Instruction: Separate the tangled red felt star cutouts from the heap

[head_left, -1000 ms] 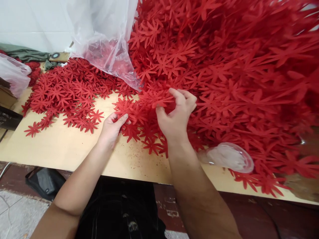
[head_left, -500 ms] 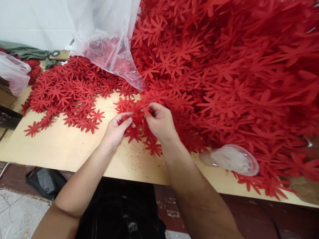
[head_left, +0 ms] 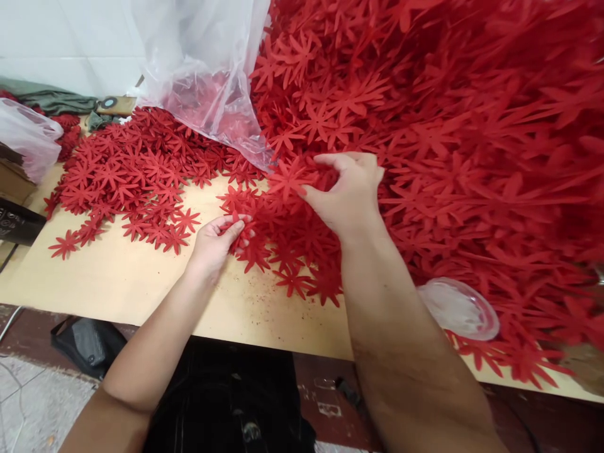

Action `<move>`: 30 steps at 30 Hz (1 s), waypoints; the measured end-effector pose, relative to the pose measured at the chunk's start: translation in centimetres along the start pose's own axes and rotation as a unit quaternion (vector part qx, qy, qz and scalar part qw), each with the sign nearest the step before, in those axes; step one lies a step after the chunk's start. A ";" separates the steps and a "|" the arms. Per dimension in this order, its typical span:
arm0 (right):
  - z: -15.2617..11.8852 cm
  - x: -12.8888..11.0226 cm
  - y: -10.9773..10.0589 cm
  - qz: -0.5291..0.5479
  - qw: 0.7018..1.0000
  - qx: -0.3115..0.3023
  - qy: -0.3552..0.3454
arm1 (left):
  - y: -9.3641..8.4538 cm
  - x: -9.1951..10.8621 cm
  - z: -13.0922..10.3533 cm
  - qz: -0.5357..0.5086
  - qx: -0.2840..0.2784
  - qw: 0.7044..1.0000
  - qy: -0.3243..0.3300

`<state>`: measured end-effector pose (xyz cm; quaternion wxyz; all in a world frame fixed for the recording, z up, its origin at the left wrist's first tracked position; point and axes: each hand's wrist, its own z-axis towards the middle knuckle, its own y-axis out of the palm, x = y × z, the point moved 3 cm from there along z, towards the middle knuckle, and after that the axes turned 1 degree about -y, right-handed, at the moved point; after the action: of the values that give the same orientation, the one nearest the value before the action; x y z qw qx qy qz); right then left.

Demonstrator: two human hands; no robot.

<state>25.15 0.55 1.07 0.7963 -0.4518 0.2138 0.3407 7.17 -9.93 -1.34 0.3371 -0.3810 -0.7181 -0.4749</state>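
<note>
Many red flower-shaped pieces with narrow petals [head_left: 425,138] form a tall heap across the right and middle of the table. My left hand [head_left: 221,239] is closed, pinching a red flower piece [head_left: 234,221] between thumb and fingers near the heap's left edge. My right hand [head_left: 346,189] is open over the heap, its thumb and index finger spread apart. A flower piece [head_left: 289,179] lies by these fingertips. To the left, a lower pile of darker red flowers [head_left: 123,163] rests on the tabletop [head_left: 141,277].
A clear plastic bag [head_left: 212,94] hangs down behind the middle. At the right front lies a clear plastic cup [head_left: 465,308] on its side. A white bag [head_left: 28,135] and a black box [head_left: 19,221] are at the far left, near a green cloth [head_left: 47,95].
My right hand has moved up and right, away from my left hand, and its fingers have spread. The plastic cup has shifted slightly right in view. My left hand stays near the same place.
</note>
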 end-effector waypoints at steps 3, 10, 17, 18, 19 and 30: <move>0.8 -0.1 -0.8 -0.039 0.999 -0.007 0.012 | -0.2 0.1 0.2 0.019 0.039 0.999 0.008; 1.9 -2.3 -1.2 0.028 0.975 -0.142 0.170 | 0.0 0.0 0.0 0.007 0.030 1.000 0.005; -0.8 -4.0 -0.5 0.175 0.968 -0.167 0.061 | -0.2 -0.7 0.6 -0.036 -0.008 0.999 -0.016; -1.4 -4.5 -0.4 0.181 0.971 -0.148 0.044 | -0.2 -0.8 0.7 -0.024 -0.023 0.999 -0.013; -2.0 -5.0 -0.2 0.190 0.971 -0.145 0.032 | -0.1 -0.8 0.7 -0.007 -0.036 0.999 -0.009; -4.1 -4.5 2.4 0.287 0.943 -0.117 0.120 | -0.1 -0.6 0.1 0.063 -0.041 0.997 0.010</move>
<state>20.20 -3.66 0.51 0.5750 -0.4986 0.3866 0.5209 7.35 -9.97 -1.88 0.3573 -0.4342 -0.6695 -0.4854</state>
